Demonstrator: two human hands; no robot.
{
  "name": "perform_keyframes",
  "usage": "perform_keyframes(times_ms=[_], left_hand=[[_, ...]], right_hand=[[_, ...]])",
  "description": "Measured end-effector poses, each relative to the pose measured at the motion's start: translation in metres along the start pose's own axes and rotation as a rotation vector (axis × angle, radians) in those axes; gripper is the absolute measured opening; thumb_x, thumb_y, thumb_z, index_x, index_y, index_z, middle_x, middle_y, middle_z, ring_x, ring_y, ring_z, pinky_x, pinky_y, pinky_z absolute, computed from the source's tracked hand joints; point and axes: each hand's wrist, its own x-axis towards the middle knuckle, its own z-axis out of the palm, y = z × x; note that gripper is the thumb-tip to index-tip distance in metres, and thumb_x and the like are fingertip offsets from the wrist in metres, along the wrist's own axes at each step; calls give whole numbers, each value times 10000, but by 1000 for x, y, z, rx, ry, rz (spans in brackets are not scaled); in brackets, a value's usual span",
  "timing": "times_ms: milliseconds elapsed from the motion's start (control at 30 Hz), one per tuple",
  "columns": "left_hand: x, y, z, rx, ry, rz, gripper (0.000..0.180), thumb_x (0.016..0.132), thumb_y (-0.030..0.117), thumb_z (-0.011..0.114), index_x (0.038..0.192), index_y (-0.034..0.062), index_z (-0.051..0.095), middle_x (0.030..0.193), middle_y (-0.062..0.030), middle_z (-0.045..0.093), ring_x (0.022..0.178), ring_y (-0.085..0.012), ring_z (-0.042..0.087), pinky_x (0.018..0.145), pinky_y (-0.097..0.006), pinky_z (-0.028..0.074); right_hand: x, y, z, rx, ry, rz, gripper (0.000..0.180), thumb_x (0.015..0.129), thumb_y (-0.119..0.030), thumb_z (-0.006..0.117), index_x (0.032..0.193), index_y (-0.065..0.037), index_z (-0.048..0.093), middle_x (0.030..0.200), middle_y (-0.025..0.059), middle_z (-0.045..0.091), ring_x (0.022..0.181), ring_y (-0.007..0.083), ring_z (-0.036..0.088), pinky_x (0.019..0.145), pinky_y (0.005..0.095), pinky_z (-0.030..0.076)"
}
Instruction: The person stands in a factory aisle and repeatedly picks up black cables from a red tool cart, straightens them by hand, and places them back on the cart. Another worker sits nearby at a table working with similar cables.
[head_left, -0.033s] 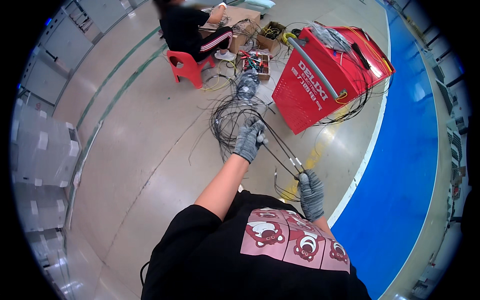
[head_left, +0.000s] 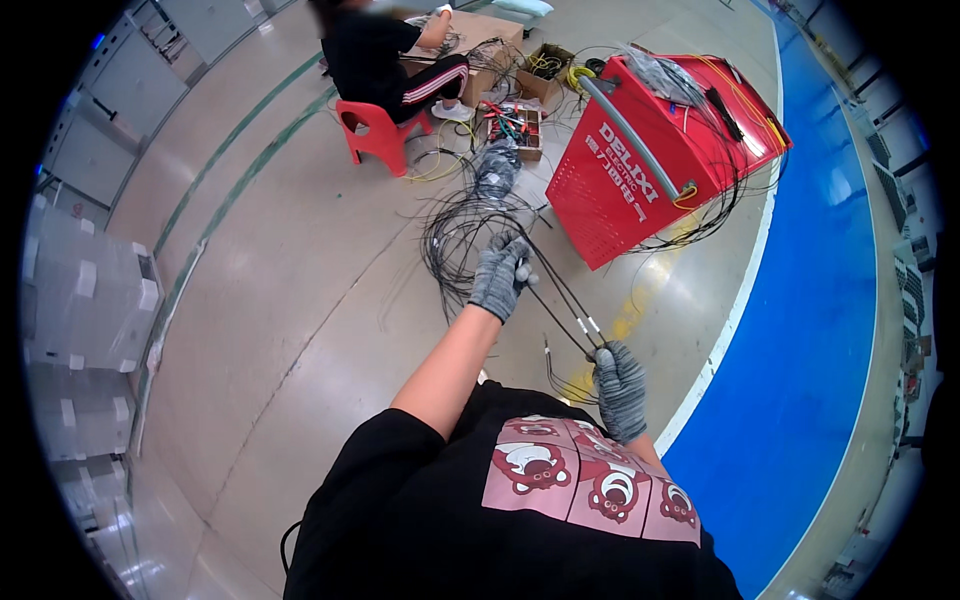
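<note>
Grey knit gloves cover both my hands. My left hand is closed around a few thin black cables, whose loop bends over the top of the fist. Lower and to the right, my right hand grips the same cables, which run fairly straight between the two hands. Small white labels sit on them close to my right fingers. Loose cable ends curve out to the left of my right hand. Beyond my left hand, a tangled heap of black cables lies on the floor.
A red cart with a grey handle stands ahead right, cables hanging off it. Ahead, a person sits on a red stool at cartons. A tool box and a plastic-wrapped bundle lie nearby. Wrapped stacks line the left.
</note>
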Motion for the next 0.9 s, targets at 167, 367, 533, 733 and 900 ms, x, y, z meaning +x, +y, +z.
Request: perform_keyframes(times_ms=[167,367,533,733,900], left_hand=[[24,28,8,-267,98,-27,98,861,58,541,764,68,539,556,3,488,461,-118,469,494,-290,478],[63,68,-15,-472,92,28,91,846,39,523,807,-27,572,574,-54,514,510,-135,504,551,-306,502],[57,104,-17,-494,-61,194,63,837,3,517,816,-34,563,632,-65,544,508,-127,488,604,-300,508],[76,136,-58,-683,-168,322,83,852,-3,530,934,-13,537,698,-67,562,500,-94,449,576,-243,468],[104,189,-133,-489,83,463,14,883,67,547,894,59,550,678,-8,518,455,-78,372,445,-199,369]], right_hand=[[-2,1,12,-130,-51,-126,139,906,-144,529,861,-23,582,611,110,515,526,210,474,523,316,407],[-5,2,19,-149,-73,-197,114,895,-127,551,858,-24,583,585,102,494,502,210,467,500,310,392],[-5,-8,18,-3,-107,-101,178,918,-159,512,838,-27,600,537,28,423,483,109,413,473,274,348],[-15,-3,7,-21,-86,-150,200,924,-190,506,858,-27,600,550,35,454,484,112,434,475,273,361],[-21,7,-30,134,-108,77,232,924,-274,534,876,-53,584,669,-23,504,542,42,385,498,208,321]])
